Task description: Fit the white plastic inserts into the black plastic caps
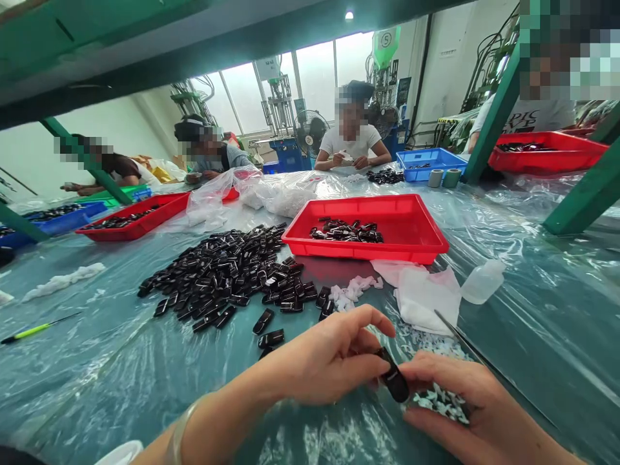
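Observation:
Between my hands is a glossy black part (395, 383), tilted, its upper end pinched by the thumb and fingers of my left hand (334, 361). The thumb and forefinger of my right hand (460, 394) close on its lower right side; a long thin metal tool (489, 365) lies beside or under that hand, and I cannot tell whether it is held. Small pale scraps (442, 402) show by my right palm. A large heap of similar black parts (227, 271) spreads to the left. Several more lie in a red tray (365, 248) beyond my hands.
A white cloth (429, 300), a translucent bottle (483, 282) and crumpled white pieces (351, 292) lie beyond my hands. A green-handled pick (31, 332) is at far left. Green posts (593, 187) rise at right. Several people sit across the table by other trays.

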`<state>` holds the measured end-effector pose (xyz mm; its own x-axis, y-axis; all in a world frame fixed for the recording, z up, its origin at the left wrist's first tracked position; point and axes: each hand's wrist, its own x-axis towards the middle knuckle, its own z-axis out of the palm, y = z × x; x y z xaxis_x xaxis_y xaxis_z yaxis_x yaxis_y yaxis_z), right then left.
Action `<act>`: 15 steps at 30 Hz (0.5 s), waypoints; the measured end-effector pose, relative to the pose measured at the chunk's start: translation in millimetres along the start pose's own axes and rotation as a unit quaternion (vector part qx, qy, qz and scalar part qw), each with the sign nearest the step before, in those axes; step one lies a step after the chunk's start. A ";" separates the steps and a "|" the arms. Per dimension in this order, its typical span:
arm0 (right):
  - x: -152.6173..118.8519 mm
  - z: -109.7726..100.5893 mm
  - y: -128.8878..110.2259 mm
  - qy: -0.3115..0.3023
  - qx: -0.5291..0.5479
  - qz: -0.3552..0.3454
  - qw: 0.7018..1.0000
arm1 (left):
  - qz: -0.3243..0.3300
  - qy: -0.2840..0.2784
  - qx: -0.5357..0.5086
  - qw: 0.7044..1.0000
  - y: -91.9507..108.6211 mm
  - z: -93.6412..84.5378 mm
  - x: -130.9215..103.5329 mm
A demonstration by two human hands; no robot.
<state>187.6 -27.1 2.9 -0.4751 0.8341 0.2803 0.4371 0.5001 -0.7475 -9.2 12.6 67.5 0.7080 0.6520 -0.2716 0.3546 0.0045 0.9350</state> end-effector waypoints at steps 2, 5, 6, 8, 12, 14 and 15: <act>1.8 -1.3 -4.2 -0.022 0.019 0.010 1.000 | -0.005 -0.018 -0.064 0.998 -6.0 0.6 4.8; 3.1 -0.3 -6.4 -0.038 0.041 0.033 0.998 | -0.009 -0.027 -0.127 0.992 -16.5 1.1 8.6; 3.1 0.5 -6.1 -0.040 0.046 0.042 0.997 | -0.011 -0.026 -0.149 0.988 -19.5 1.4 9.6; 2.8 2.2 -4.7 -0.041 0.051 0.057 0.996 | -0.020 -0.020 -0.193 0.981 -24.4 2.1 11.4; 2.8 3.8 -4.2 -0.030 0.043 0.050 0.997 | -0.041 0.006 -0.249 0.968 -30.3 4.3 14.7; 3.2 4.2 -5.3 -0.023 0.036 0.039 0.998 | -0.051 0.017 -0.269 0.962 -32.9 5.6 15.6; 3.4 4.4 -5.8 -0.018 0.033 0.033 0.999 | -0.056 0.022 -0.278 0.959 -34.4 6.3 16.0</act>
<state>180.1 -28.2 5.5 -0.4746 0.8552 0.2080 0.4179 0.4269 -0.8019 -6.2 18.1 29.6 0.6538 0.6552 -0.3784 0.0380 0.4711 0.8813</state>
